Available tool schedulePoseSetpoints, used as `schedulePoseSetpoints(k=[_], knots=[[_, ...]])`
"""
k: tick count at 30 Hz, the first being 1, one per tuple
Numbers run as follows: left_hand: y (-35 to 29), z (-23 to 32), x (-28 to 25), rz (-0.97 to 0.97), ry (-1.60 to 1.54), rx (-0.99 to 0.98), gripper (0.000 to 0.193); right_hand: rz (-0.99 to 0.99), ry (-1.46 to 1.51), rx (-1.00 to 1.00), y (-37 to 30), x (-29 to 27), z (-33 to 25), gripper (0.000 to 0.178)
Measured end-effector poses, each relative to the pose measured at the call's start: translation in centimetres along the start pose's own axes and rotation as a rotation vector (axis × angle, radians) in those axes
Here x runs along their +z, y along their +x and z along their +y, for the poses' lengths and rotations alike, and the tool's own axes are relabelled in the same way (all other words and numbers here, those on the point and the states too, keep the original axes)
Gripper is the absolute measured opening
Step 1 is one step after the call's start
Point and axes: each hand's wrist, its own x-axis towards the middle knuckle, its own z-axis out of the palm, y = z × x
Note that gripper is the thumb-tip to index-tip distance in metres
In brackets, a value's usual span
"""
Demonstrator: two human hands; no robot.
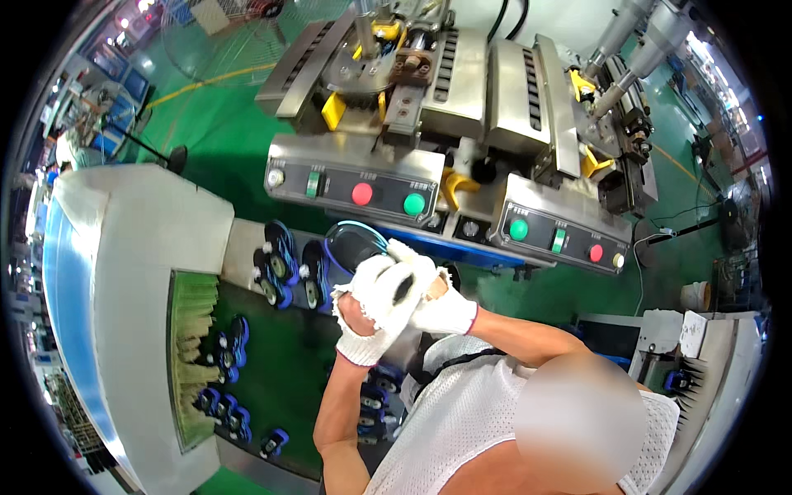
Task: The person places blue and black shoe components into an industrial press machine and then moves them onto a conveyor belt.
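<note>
Both my hands wear white knitted gloves and come together in front of the machine. Closed fingers of my left hand (373,299) grip a dark shoe (353,247) with a purple and light-blue edge. The shoe's far end sticks out beyond the gloves, and the gloves hide the rest. My right hand (445,307) is closed against the left one at the same shoe, its fingers partly covered. A torn spot on the left glove bares some skin.
Ahead stands a metal machine with two control panels (355,183) (561,235) bearing red and green buttons. Blue-black shoes (280,252) rest on a ledge to the left. More shoes (235,346) lie by a bristle-curtained white housing (148,223). At right is another bristled opening (681,379).
</note>
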Motion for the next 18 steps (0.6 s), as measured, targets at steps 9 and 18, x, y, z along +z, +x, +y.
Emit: schedulePoseSetpoints(k=[9, 18], knots=[[13.1, -3.4, 3.2, 0.337, 0.007, -0.033, 0.051, 0.075, 0.922, 0.624, -0.6, -17.9, 1.1, 0.052], [14.1, -9.3, 6.5, 0.232, -0.018, -0.296, 0.044, 0.166, 1.276, 0.502, 0.2, -20.5, 3.2, 0.075]])
